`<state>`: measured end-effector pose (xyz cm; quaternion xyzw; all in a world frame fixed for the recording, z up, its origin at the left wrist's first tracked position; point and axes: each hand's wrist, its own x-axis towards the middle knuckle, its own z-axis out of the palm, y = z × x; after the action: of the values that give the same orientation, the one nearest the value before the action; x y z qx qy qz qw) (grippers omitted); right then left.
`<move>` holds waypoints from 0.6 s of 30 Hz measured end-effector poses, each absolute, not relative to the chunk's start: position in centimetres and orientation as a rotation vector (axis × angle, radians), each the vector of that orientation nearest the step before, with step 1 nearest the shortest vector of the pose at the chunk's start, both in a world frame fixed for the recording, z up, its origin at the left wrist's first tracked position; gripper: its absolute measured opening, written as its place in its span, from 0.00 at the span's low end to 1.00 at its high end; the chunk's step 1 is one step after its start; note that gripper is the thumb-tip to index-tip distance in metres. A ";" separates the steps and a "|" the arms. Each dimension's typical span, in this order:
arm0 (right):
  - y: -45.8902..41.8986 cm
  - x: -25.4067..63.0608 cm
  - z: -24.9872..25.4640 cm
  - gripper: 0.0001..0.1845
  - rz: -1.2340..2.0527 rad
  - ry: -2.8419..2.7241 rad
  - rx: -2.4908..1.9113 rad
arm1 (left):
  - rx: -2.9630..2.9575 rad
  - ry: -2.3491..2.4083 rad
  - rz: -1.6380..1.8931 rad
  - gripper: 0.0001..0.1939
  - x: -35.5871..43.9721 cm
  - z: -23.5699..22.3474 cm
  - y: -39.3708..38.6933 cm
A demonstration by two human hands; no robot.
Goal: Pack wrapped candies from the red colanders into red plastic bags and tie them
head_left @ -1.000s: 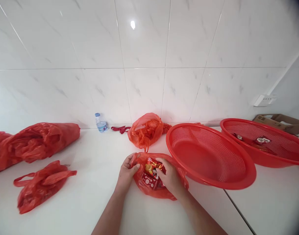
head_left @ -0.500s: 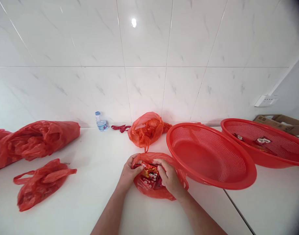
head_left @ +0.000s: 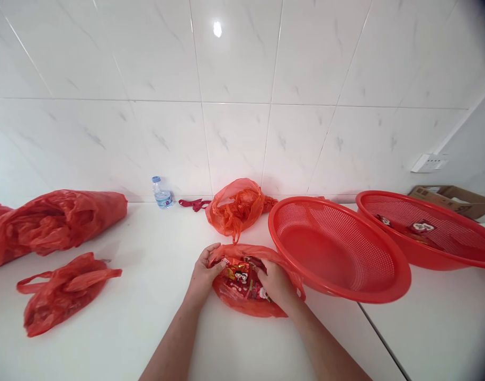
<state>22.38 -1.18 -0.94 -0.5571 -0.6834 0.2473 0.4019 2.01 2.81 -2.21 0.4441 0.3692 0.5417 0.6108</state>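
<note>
Pinching left hand [head_left: 205,272]: red plastic bag [head_left: 248,308] by its rim
Right hand [head_left: 277,281]: in its mouth, half-curled, can't tell if gripping
Printed packets [head_left: 240,275]: smack between both hands, bag's longest side-to-side

From here I can see a thin, translucent red plastic bag [head_left: 248,309] slumped on the white surface [head_left: 226,349], its crumpled mouth spread open and facing up. Packets lie jumbled inside: a glossy red-and-gold packet [head_left: 240,275] shows two dark-haired cartoon figures, just beside it sits a red packet with white markings [head_left: 237,289], and farther right a pink-and-white-patterned packet [head_left: 262,292] rests, partly covered.
</note>
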 end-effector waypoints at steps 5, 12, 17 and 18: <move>-0.7 22.3 -1.5 0.17 0.509 -1.620 -1.469 | 1.024 0.850 1.257 0.32 2.3 -2.0 2.6; -1.0 21.8 -1.0 0.17 0.603 -1.569 -1.402 | 1.063 0.899 1.348 0.32 2.5 -2.0 2.6; -0.8 22.0 -1.1 0.20 0.575 -1.550 -1.396 | 1.109 0.934 1.280 0.32 2.9 -1.5 2.4; -0.7 22.1 -1.2 0.20 0.547 -1.542 -1.415 | 1.121 0.932 1.265 0.32 3.0 -1.3 2.3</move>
<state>22.06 -0.75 -1.24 -0.5773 -0.6292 0.2234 0.4700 3.02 2.31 -1.33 0.4774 0.3969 0.5389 0.5693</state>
